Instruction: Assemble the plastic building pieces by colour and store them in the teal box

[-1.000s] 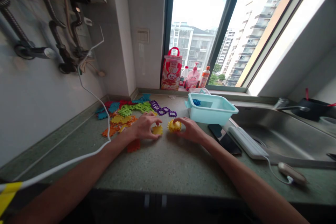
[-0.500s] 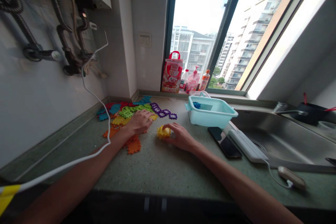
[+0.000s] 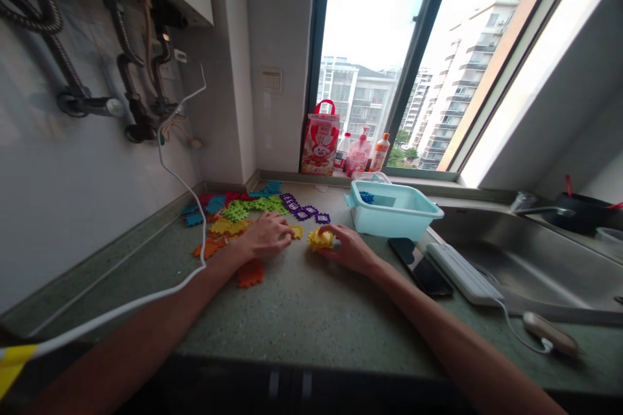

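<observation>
My right hand [image 3: 354, 250] curls thumb and fingers around a small stack of yellow notched-edge puzzle pieces [image 3: 318, 240] on the counter. To its left, my left hand [image 3: 267, 235] is closed with its fingertips at a single yellow puzzle piece [image 3: 296, 231]; its grip is partly hidden. Behind and left of that hand lie flat notched pieces: green ones [image 3: 237, 210], yellow ones [image 3: 221, 226], purple ones [image 3: 305, 212], blue ones [image 3: 272, 188] and red ones. Orange pieces [image 3: 250, 273] lie beside my left wrist.
A light-blue plastic bin [image 3: 394, 224] with blue pieces [image 3: 366, 197] inside stands right of my hands. Nearby lie a black phone [image 3: 421, 267] and a white power strip [image 3: 462, 273], beside the steel sink [image 3: 545, 272]. A white cable [image 3: 146, 298] crosses above my left forearm.
Both hands have shifted right across the counter. The yellow stack moved with my right hand, and a single yellow piece came away from the pile with my left.
</observation>
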{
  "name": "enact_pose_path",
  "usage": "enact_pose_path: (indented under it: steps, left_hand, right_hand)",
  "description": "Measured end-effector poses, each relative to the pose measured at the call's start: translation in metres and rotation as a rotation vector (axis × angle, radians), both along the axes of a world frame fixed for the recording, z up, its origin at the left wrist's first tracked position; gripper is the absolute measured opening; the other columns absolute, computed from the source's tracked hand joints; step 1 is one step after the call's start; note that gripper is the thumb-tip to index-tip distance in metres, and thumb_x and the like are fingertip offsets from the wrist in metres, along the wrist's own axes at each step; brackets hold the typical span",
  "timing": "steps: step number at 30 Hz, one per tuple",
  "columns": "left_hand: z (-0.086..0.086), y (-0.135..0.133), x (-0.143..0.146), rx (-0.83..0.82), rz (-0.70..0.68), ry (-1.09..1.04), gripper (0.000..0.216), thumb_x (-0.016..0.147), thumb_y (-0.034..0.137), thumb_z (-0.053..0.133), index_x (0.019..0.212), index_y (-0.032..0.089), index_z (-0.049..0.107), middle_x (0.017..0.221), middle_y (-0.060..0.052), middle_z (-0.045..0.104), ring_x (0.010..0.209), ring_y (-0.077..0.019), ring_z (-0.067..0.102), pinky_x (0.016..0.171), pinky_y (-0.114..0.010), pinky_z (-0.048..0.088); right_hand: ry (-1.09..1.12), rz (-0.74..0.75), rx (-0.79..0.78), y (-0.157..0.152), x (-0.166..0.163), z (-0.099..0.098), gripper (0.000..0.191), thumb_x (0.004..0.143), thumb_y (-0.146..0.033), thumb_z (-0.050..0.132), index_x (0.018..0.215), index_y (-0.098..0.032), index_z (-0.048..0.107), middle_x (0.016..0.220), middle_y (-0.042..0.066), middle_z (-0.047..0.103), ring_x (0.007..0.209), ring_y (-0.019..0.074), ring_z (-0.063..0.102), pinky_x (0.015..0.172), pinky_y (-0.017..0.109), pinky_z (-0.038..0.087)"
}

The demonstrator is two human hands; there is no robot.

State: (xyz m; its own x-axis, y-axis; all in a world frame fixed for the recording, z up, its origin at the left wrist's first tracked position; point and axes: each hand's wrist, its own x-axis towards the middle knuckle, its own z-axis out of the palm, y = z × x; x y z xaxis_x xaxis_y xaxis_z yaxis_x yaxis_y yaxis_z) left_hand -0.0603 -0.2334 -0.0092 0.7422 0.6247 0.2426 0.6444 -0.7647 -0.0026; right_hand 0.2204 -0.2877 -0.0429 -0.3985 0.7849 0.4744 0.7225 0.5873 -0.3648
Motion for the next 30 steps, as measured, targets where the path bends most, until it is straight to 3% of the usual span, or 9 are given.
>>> enact_pose_path:
  steps: [6,12,14,17,21,25,30]
  left_hand:
    - [-0.002,-0.026,0.017,-0.102,-0.243,-0.035,0.032,0.095,0.032,0.058,0.121,0.032,0.077,0.116,-0.003,0.071,0.111,-0.0232,0.062,0.107,-0.038,0.039]
    - [0.006,-0.018,0.01,-0.013,-0.286,-0.094,0.039,0.091,0.022,0.056,0.124,0.029,0.074,0.115,-0.004,0.073,0.113,-0.0243,0.062,0.108,-0.038,0.043]
    - [0.014,-0.006,-0.006,0.063,-0.187,-0.118,0.035,0.09,0.021,0.055,0.117,0.026,0.077,0.11,-0.005,0.074,0.11,-0.025,0.064,0.105,-0.04,0.044]
    - [0.029,0.015,-0.043,0.144,0.117,-0.061,0.027,0.087,0.024,0.056,0.101,0.023,0.08,0.104,-0.008,0.077,0.103,-0.0272,0.067,0.098,-0.041,0.049]
    - [0.039,0.041,-0.096,-0.059,0.482,0.062,0.03,0.079,0.032,0.063,0.102,0.026,0.082,0.102,-0.005,0.08,0.094,-0.0255,0.072,0.083,-0.032,0.052]
    - [0.034,0.053,-0.116,-0.284,0.562,0.111,0.045,0.072,0.054,0.072,0.107,0.028,0.082,0.108,-0.005,0.08,0.096,-0.0262,0.073,0.078,-0.028,0.053]
    - [0.022,0.062,-0.112,-0.309,0.623,0.157,0.053,0.07,0.064,0.072,0.109,0.029,0.082,0.112,-0.008,0.079,0.103,-0.0309,0.071,0.081,-0.032,0.053]
  right_hand:
    - [0.158,-0.024,0.048,0.001,0.013,0.001,0.037,0.083,-0.031,0.078,0.118,-0.025,0.064,0.115,0.007,0.075,0.099,0.0242,0.07,0.091,0.036,0.054]
    - [0.187,0.028,0.086,0.001,0.006,0.0,0.036,0.085,-0.034,0.076,0.117,-0.024,0.064,0.114,0.007,0.073,0.099,0.0233,0.069,0.092,0.036,0.053]
    - [0.182,0.035,0.067,0.001,0.002,-0.003,0.037,0.085,-0.035,0.076,0.118,-0.024,0.064,0.111,0.006,0.073,0.096,0.0225,0.069,0.092,0.036,0.053]
    - [0.134,0.061,-0.002,0.001,-0.002,-0.008,0.037,0.085,-0.035,0.078,0.118,-0.025,0.065,0.112,0.006,0.073,0.096,0.0224,0.068,0.092,0.036,0.053]
    - [0.081,0.096,-0.083,0.002,-0.004,-0.015,0.04,0.085,-0.037,0.079,0.12,-0.026,0.064,0.114,0.007,0.072,0.097,0.023,0.068,0.091,0.036,0.053]
    - [0.073,0.076,-0.117,0.002,-0.004,-0.016,0.041,0.086,-0.039,0.077,0.122,-0.026,0.064,0.112,0.006,0.073,0.095,0.0226,0.068,0.089,0.036,0.053]
    - [0.028,0.055,-0.132,-0.001,-0.003,-0.011,0.047,0.082,-0.039,0.079,0.125,-0.026,0.063,0.11,0.006,0.073,0.091,0.0218,0.067,0.086,0.035,0.053]
